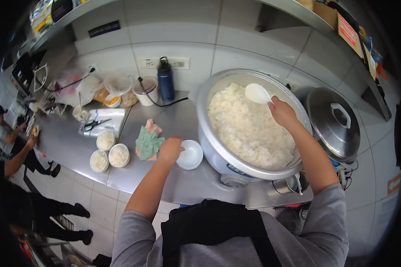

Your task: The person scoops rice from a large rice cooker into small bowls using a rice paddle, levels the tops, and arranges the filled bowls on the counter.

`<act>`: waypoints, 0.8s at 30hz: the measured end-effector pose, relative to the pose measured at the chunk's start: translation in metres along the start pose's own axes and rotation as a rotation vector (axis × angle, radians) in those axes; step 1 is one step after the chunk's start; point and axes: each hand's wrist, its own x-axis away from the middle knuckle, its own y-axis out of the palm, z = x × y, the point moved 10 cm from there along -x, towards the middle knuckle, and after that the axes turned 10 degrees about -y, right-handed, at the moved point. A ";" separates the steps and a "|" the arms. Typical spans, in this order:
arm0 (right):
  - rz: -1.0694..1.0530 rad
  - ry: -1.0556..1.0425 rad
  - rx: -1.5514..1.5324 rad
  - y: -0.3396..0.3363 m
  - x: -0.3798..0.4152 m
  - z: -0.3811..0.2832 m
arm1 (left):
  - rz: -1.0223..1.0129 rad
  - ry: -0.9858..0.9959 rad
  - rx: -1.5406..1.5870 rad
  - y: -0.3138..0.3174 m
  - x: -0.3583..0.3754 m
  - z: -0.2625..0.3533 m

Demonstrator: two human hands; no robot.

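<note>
My right hand is closed round the handle of a white rice paddle, whose blade lies over the rice near the back of the pot. White rice fills much of the large round cooker. With my left hand I grip the rim of an empty white bowl, just left of the cooker. A green and pink cloth lies beside that hand. Farther left, three white bowls of rice stand close together on the steel counter.
A blue bottle and a lidded white tub stand by the wall. Scissors lie on plastic bags at the left. A lidded metal pot is right of the cooker. Other people stand at the far left.
</note>
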 end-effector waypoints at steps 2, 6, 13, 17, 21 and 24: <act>-0.136 0.077 0.194 0.017 -0.013 0.028 | 0.016 0.045 -0.023 -0.005 0.004 0.007; -0.147 0.021 0.203 0.053 -0.050 0.034 | 0.143 0.122 0.157 -0.028 0.013 0.013; -0.410 -0.280 0.067 0.103 -0.019 -0.054 | 0.323 -0.214 1.055 -0.069 0.037 -0.042; -0.491 -0.347 0.061 0.076 0.009 -0.058 | 0.127 -0.514 1.808 -0.079 0.049 -0.035; -0.625 -0.288 0.032 0.071 0.034 -0.029 | -0.112 -0.251 1.812 -0.127 0.015 0.046; -0.734 -0.236 -0.085 0.065 0.035 0.004 | -0.069 -0.181 1.529 -0.152 -0.013 0.124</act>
